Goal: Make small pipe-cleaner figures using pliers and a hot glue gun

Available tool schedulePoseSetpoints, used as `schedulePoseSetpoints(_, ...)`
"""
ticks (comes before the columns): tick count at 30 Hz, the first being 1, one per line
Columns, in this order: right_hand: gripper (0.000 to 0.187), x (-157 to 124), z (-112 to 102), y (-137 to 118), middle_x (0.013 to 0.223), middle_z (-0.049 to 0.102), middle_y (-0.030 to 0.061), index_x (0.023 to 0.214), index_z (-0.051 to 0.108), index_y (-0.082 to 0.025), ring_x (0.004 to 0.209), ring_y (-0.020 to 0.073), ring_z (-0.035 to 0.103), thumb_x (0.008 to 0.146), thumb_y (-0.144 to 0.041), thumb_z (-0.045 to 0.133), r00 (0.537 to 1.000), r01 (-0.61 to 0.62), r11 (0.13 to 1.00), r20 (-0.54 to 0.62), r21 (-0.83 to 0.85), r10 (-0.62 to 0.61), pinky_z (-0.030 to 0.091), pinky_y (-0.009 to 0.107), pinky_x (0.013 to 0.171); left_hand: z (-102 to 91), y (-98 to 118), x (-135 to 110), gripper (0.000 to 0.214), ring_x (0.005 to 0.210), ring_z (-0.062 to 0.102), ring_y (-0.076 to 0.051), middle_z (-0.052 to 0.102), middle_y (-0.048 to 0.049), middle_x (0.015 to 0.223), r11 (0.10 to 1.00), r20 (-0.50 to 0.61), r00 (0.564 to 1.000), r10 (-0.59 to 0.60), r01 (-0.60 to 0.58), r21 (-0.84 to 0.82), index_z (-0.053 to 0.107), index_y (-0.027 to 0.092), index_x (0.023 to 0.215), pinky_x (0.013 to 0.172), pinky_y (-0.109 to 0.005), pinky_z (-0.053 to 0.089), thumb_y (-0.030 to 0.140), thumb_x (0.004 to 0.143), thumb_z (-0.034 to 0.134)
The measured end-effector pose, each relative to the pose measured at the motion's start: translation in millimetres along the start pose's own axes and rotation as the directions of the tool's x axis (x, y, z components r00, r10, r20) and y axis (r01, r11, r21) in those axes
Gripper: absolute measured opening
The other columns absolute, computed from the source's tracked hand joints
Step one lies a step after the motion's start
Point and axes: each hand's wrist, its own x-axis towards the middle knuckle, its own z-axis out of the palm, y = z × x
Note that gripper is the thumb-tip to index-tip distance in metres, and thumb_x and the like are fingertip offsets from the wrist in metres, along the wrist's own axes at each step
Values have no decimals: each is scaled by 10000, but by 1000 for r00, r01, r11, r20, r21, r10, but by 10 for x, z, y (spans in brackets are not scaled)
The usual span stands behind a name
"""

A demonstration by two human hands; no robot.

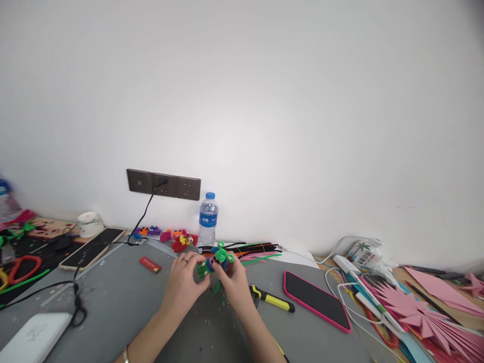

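Note:
Between my two hands is a small fuzzy pipe-cleaner figure (220, 255), mostly green with some blue. It is held just above the grey mat (124, 302). My left hand (185, 277) pinches its green lower part from the left side. On the right, my right hand (235, 280) grips the upper part, thumb in front and fingers curled round the side. Parts of the figure are hidden by my fingers. Behind it lie loose pipe cleaners (260, 248) in black, pink and green. Yellow-and-black handled pliers (274, 299) rest beside my right hand.
A water bottle (208, 220) stands by the wall, near finished fuzzy figures (184, 242). Phones lie left (93, 248) and right (317, 300). A black cable (145, 212) runs from the socket. Red scissors (25, 267), a white power bank (36, 338) and pink paper (427, 307) lie around.

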Motion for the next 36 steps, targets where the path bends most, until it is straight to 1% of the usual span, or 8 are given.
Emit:
schedulePoseSetpoints(8,224,5,6,39,747,552,-2,840,591,-187,663,146,469,841,-406,635,1000,20,999,14,28,-20,387,247,595,10,-18,-4,180,838,616,-251,664,-42,869,1000,11,1000,-12,12,5,574,233,889,749,-381,463,164,723,566)
schedulePoseSetpoints(12,218,6,6,65,753,542,-1,845,587,-187,660,141,457,846,-400,632,1000,27,999,12,25,-27,385,244,594,15,-23,-8,176,825,619,-250,661,-43,868,1000,25,1000,-18,18,9,576,236,899,735,-374,465,168,738,557)
schedulePoseSetpoints(23,222,2,7,27,758,535,1,834,569,-190,676,151,457,843,-404,628,1000,-5,999,27,36,4,374,258,617,7,-4,-1,187,813,621,-244,665,-37,876,1000,19,1000,-22,22,-2,579,232,902,747,-376,463,157,730,565)
schedulePoseSetpoints(29,218,13,6,22,745,518,-5,830,561,-188,657,143,437,839,-397,622,1000,-12,1000,15,0,12,371,257,607,22,-34,-15,188,812,627,-243,673,-30,884,1000,20,1000,-22,22,-12,597,233,913,733,-366,470,166,738,596)
schedulePoseSetpoints(36,221,7,-6,21,700,494,-18,809,567,-186,621,137,421,821,-398,629,1000,-18,999,-20,-34,17,352,248,575,19,-39,-10,170,824,628,-250,678,-39,900,999,73,996,-43,44,-12,604,225,923,751,-385,467,186,757,600)
